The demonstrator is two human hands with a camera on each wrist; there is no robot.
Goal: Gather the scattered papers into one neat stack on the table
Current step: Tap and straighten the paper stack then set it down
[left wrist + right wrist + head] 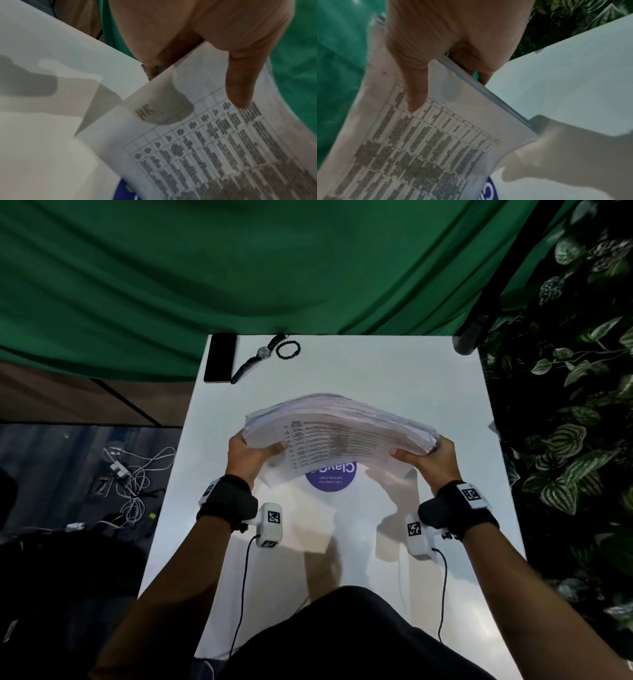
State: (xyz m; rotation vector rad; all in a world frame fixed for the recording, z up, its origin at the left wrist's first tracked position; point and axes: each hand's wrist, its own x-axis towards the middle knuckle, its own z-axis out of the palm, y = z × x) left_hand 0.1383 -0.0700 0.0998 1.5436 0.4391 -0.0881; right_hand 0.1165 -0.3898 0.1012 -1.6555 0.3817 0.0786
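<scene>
Both hands on one thick paper stack [337, 428], lifted clear of the white counter [394, 364] and bowed upward in the middle. Left hand [248, 453] pinching the left short edge, thumb [240, 86] flat across the printed top sheet, fingers underneath. Right hand [433, 458] mirroring on the right edge, thumb [415, 94] on top, fingers under. Neither grip released.

Probable step: squaring the bundle before setting down. To do well:
- Loosen both pinches slightly so sheets can slide; the tight bow locks them misaligned.
- Stand on the long edge, tap on counter, rotate, tap the short edge.
- Left edge looks fanned and staggered in head view; needs most correction.
- Lower flat, centre first, then withdraw fingers sideways to avoid dragging bottom sheets.
- Risk: thick stack, end-only support; middle sheets could slip out if loosened too far while airborne.

Writing:
- Top sheet: printed table, text too blurred to read.
- "HR" handwritten near the corner by the left thumb.
- Purple round sticker [330, 477] on counter beneath the stack: "Let's keep our pantries clean", plus large partial "Clay…", upside down from here, rest hidden.

Phone [221, 357], wristwatch [258, 357] and bead bracelet [288, 350] at far-left counter corner, well apart.
</scene>
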